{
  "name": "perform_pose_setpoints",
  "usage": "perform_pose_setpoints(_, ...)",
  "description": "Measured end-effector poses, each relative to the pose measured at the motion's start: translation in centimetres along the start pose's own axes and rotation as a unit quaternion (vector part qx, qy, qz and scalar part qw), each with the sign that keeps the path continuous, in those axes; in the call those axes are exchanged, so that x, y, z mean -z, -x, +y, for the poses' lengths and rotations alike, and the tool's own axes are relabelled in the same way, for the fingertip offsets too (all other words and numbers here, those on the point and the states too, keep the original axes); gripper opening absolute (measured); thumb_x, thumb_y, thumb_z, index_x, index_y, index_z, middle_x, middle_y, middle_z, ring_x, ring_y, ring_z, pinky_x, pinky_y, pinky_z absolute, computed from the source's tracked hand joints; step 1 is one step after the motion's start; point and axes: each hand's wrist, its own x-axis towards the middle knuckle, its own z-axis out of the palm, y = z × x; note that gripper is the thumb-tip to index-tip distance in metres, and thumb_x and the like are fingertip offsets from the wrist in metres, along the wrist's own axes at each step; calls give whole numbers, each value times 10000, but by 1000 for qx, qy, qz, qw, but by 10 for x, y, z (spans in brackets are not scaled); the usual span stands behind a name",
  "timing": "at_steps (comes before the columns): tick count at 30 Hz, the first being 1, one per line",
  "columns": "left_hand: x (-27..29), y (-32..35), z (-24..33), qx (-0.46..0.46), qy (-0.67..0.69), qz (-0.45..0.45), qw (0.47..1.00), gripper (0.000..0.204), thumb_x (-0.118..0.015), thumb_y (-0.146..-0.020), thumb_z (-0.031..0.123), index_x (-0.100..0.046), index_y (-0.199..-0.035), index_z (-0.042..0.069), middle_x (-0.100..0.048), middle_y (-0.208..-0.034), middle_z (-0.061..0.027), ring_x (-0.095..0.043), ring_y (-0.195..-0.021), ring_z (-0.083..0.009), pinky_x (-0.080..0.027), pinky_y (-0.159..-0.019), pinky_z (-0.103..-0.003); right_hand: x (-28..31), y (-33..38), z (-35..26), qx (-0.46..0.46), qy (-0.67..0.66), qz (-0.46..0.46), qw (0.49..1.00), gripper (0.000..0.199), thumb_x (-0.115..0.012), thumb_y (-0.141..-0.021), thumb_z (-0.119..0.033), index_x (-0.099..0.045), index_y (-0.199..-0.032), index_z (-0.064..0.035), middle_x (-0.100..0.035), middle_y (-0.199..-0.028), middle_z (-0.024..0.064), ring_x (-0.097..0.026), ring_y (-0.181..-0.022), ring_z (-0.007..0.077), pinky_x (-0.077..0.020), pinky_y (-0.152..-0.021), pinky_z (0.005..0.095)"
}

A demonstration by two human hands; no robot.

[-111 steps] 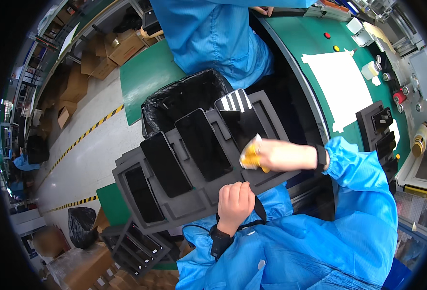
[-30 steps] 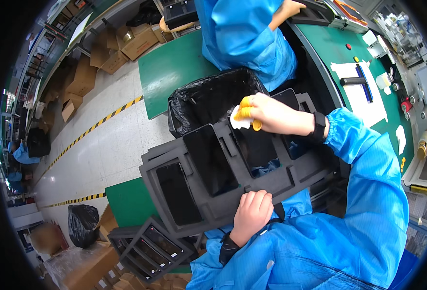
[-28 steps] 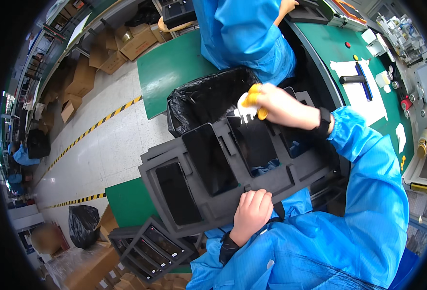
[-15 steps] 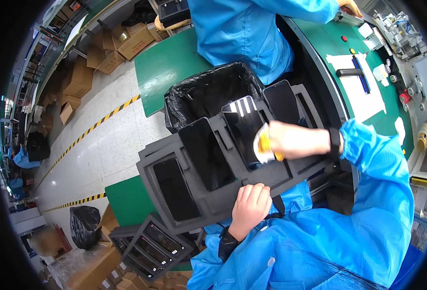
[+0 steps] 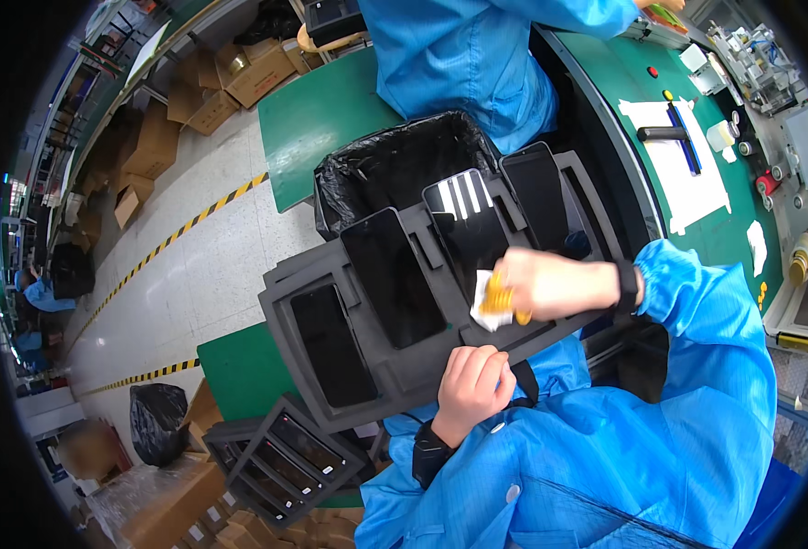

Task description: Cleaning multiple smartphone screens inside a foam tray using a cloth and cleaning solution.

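A dark grey foam tray [image 5: 387,384] lies slanted in front of me, with several black-screened phones in its slots. My left hand [image 5: 473,392] is closed over the tray's near edge. Yellow finger covers sit on the fingertips of my right hand [image 5: 550,284], which pinches a white wipe [image 5: 490,302]. The wipe is over the lower end of the third phone from the left [image 5: 466,229], whose glass reflects bright light bars. Left of it are two more phones, a large one [image 5: 395,279] and a smaller one [image 5: 333,343]. Another phone [image 5: 539,197] sits at the right.
A bin lined with a black bag [image 5: 331,188] stands just beyond the tray. Past it, a co-worker in a blue coat [image 5: 463,69] is near a green bench [image 5: 596,69]. More phones fill a stacked tray [image 5: 285,462] at lower left. Cardboard boxes [image 5: 152,146] line the left aisle.
My right hand has drawn the wipe nearer to me, to the phone's lower end. The tray has shifted slightly, its far side a little higher in view. My left hand keeps its hold.
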Motion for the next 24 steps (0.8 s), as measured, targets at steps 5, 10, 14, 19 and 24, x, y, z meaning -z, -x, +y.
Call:
perform_pose_setpoints(5,8,2,2,7,18,26,999,155,-640,-636,-33,-628,-785,7,-601,-794,-96,-567,-685,-257,-473,-615,-340,28,-3,17,-101,22,37,994,244,-668,-641,-49,-649,-880,-3,-615,-842,155,-604,-787,337,-484,-748,420)
perform_pose_setpoints(10,42,11,0,42,-110,-3,993,181,-681,-651,30,-650,-829,31,-612,-862,-79,-575,-732,-247,-466,-663,-360,27,-10,-10,-21,13,-131,991,192,-663,-696,-80,-670,-877,-18,-599,-830,145,-594,-809,317,-480,-745,402)
perform_pose_setpoints(14,70,21,-5,27,-134,-91,986,208,-715,-739,154,-662,-910,48,-614,-936,-55,-576,-798,-212,-473,-719,-334,25,-89,36,-69,15,105,992,267,-648,-745,-66,-628,-1009,-34,-579,-942,163,-569,-877,366,-479,-753,429)
perform_pose_setpoints(19,73,35,-17,13,-145,-111,983,206,-712,-769,169,-668,-943,70,-612,-963,-36,-566,-836,-185,-471,-744,-318,-7,-116,60,-79,21,77,994,335,-699,-664,-49,-627,-989,-14,-586,-971,159,-566,-904,370,-477,-794,418)
perform_pose_setpoints(24,72,42,-22,-21,-136,-95,986,229,-751,-718,149,-677,-908,46,-612,-927,-31,-562,-806,-196,-456,-721,-324,-32,-76,-11,38,-21,-149,988,137,-649,-646,-52,-640,-774,-5,-620,-820,127,-599,-851,298,-482,-768,397)
